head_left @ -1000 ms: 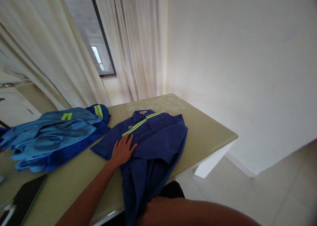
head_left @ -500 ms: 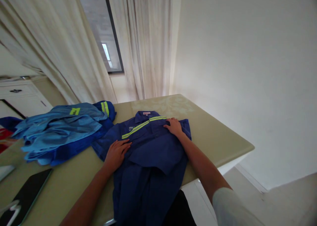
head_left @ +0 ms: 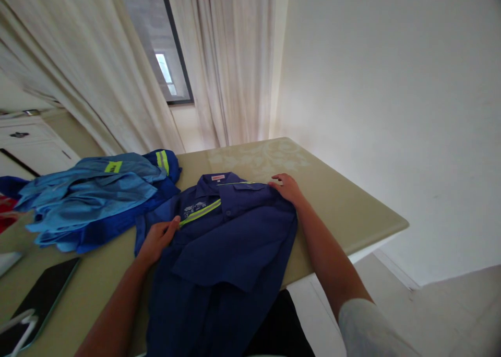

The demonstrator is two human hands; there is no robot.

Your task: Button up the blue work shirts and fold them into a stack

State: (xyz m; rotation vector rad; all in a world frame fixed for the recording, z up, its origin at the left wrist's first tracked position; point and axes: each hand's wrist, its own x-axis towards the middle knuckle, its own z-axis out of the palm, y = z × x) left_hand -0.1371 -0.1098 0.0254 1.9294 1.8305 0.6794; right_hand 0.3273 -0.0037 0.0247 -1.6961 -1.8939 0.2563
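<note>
A dark blue work shirt (head_left: 235,226) with a yellow-and-grey reflective stripe lies front up, its collar toward the far side. Its lower part hangs over the table's near edge. My left hand (head_left: 158,240) is closed on the shirt's left side, the thumb on top by the stripe's end and the other fingers partly hidden. On the opposite side, my right hand (head_left: 288,189) pinches the cloth near the shoulder, where the fabric is drawn up and folds over part of the stripe.
A heap of light blue and bright blue garments (head_left: 94,195) lies at the left of the table (head_left: 336,195). Closer to me on that side are a dark flat device (head_left: 43,299) and a white cable (head_left: 23,320). A wall (head_left: 383,111) stands beyond the table's right edge.
My left hand has moved left from lying flat to gripping the shirt's side. My right hand has shifted outward to the shoulder. The shirt has moved left, its chest stripe now partly folded under.
</note>
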